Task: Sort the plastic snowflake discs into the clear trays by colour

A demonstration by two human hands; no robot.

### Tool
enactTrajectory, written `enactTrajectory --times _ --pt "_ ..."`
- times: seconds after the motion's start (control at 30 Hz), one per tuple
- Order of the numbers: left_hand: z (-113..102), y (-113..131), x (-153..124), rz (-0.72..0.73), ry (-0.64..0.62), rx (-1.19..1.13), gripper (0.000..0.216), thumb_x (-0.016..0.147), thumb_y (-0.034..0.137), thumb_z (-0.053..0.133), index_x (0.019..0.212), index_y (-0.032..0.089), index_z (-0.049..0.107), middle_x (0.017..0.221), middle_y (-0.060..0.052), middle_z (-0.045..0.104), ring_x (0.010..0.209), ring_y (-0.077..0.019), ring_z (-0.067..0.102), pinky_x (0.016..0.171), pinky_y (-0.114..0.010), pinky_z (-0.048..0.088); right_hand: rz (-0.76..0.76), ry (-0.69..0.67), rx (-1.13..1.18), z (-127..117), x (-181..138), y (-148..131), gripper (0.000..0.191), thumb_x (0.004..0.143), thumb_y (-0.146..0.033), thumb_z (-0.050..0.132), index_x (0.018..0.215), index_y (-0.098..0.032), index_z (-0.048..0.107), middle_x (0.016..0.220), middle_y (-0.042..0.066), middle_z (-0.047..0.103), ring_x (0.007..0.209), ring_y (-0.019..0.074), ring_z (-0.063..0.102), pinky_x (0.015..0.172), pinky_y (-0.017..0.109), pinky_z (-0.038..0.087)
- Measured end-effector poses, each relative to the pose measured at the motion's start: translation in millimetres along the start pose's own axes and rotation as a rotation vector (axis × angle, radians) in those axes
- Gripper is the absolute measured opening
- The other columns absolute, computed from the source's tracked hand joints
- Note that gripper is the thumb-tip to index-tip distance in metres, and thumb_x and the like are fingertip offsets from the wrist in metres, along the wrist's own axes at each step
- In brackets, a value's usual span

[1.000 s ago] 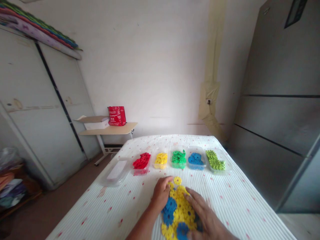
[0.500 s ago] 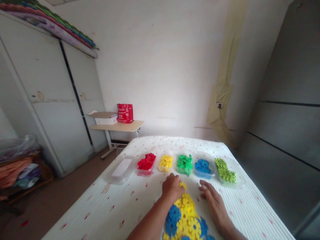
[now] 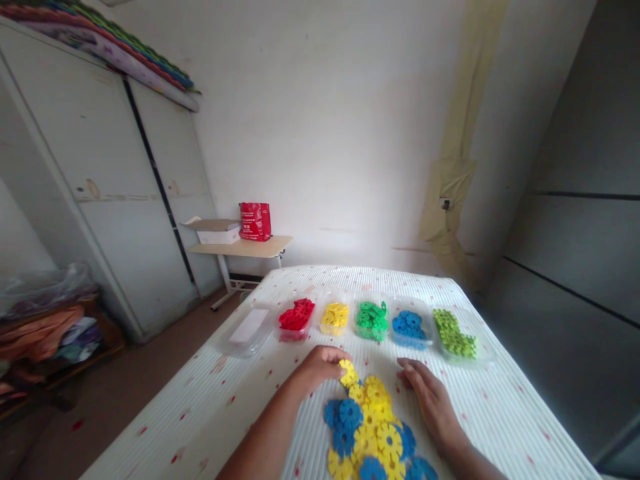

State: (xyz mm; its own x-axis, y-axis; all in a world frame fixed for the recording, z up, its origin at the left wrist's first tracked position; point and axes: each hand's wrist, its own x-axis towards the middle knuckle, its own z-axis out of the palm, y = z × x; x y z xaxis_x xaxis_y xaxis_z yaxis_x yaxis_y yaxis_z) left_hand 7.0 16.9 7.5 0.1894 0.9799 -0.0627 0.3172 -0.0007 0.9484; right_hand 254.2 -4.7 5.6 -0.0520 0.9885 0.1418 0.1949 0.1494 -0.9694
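At the far tip of a heap of yellow and blue discs, my left hand (image 3: 323,367) pinches a yellow snowflake disc (image 3: 347,374) by its edge. The notched heap below it includes yellow discs (image 3: 390,440) and blue discs (image 3: 350,415) lying loosely on the cloth. To the right of the heap my right hand (image 3: 427,397) is open with its fingers stretched forward, holding nothing I can see. Beyond my hands stand a tub of yellow pieces (image 3: 335,315) and a tub of blue pieces (image 3: 409,325).
In the same row are red pieces (image 3: 297,315), green pieces (image 3: 372,320) and a lime-green interlocked block (image 3: 454,333) in clear tubs. A clear tub (image 3: 246,331) with a white card lies at the left. Behind, a small table (image 3: 250,247) carries a red bag (image 3: 255,221).
My left hand has shifted left from the heap's far end, with the yellow disc now showing at its fingertips. The right hand stays beside the heap. The camera view has shifted slightly.
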Motion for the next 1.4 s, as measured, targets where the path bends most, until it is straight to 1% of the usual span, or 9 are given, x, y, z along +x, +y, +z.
enactTrajectory --times 0.07,0.2,0.43,0.73,0.9,1.07,1.2,1.3,1.4 --pt "5 -3 1 -0.009 -0.028 0.046 0.029 0.055 0.020 0.060 0.082 0.013 0.069 0.075 -0.002 0.066 0.069 -0.0158 0.057 0.064 -0.025 0.042 -0.005 0.001 -0.007 0 0 1 0.051 0.078 -0.059 0.046 0.101 -0.017 0.062 0.099 0.009 0.066 0.087 0.0233 0.062 0.081 0.033 0.050" --pt "14 -7 7 -0.012 0.005 0.159 0.030 0.050 0.012 0.060 0.078 0.013 0.070 0.066 0.001 0.063 0.065 -0.0150 0.054 0.060 -0.023 0.039 -0.021 0.000 -0.005 0 -2 2 0.052 0.077 -0.060 0.046 0.101 -0.016 0.062 0.101 0.009 0.066 0.088 0.0230 0.062 0.079 0.031 0.050" --pt "15 -10 -3 0.007 0.073 0.310 0.034 0.049 0.006 0.054 0.079 0.014 0.068 0.064 0.002 0.060 0.059 -0.0115 0.050 0.051 -0.019 0.033 -0.042 -0.003 -0.021 1 -2 3 0.048 0.079 -0.056 0.047 0.099 -0.016 0.063 0.100 0.009 0.066 0.083 0.0223 0.063 0.077 0.031 0.049" --pt "18 -5 -8 0.036 0.102 0.370 0.049 0.051 0.008 0.054 0.098 0.017 0.067 0.076 0.000 0.063 0.067 -0.0140 0.054 0.058 -0.021 0.039 -0.032 -0.011 -0.021 2 -3 4 0.048 0.079 -0.056 0.047 0.101 -0.016 0.062 0.103 0.010 0.066 0.085 0.0228 0.063 0.079 0.032 0.049" --pt "18 -5 -9 0.043 0.125 0.386 0.041 0.049 0.006 0.053 0.086 0.018 0.066 0.069 0.003 0.056 0.063 -0.0120 0.050 0.054 -0.019 0.035 -0.035 -0.005 -0.027 2 -3 3 0.049 0.078 -0.057 0.047 0.099 -0.016 0.062 0.099 0.010 0.066 0.083 0.0229 0.063 0.077 0.032 0.049" --pt "18 -9 -8 0.045 0.147 0.268 0.032 0.046 0.002 0.054 0.073 0.019 0.055 0.059 0.008 0.044 0.054 -0.0077 0.040 0.047 -0.017 0.023 -0.045 -0.015 -0.017 2 -3 2 0.047 0.079 -0.056 0.046 0.099 -0.016 0.061 0.100 0.009 0.065 0.085 0.0223 0.063 0.078 0.031 0.049" --pt "14 -9 -10 0.025 0.096 0.085 0.024 0.046 0.002 0.054 0.063 0.017 0.048 0.054 0.009 0.043 0.053 -0.0068 0.040 0.047 -0.017 0.023 -0.039 0.000 0.001 2 -4 1 0.047 0.077 -0.056 0.048 0.096 -0.016 0.063 0.098 0.010 0.066 0.085 0.0231 0.063 0.076 0.032 0.050" --pt "3 -1 -14 -0.009 0.082 0.036 0.018 0.050 0.008 0.056 0.062 0.017 0.047 0.050 0.009 0.044 0.046 -0.0065 0.041 0.044 -0.017 0.026 -0.052 -0.003 -0.012 2 -4 0 0.045 0.077 -0.056 0.049 0.093 -0.016 0.063 0.094 0.009 0.066 0.082 0.0227 0.063 0.076 0.031 0.050" --pt "-14 16 -13 -0.030 0.101 -0.016 0.015 0.055 0.017 0.057 0.065 0.018 0.047 0.047 0.008 0.046 0.037 -0.0063 0.039 0.038 -0.017 0.025 -0.070 -0.020 -0.030 3 -2 0 0.043 0.079 -0.055 0.047 0.092 -0.016 0.062 0.088 0.008 0.067 0.080 0.0216 0.062 0.075 0.031 0.050"
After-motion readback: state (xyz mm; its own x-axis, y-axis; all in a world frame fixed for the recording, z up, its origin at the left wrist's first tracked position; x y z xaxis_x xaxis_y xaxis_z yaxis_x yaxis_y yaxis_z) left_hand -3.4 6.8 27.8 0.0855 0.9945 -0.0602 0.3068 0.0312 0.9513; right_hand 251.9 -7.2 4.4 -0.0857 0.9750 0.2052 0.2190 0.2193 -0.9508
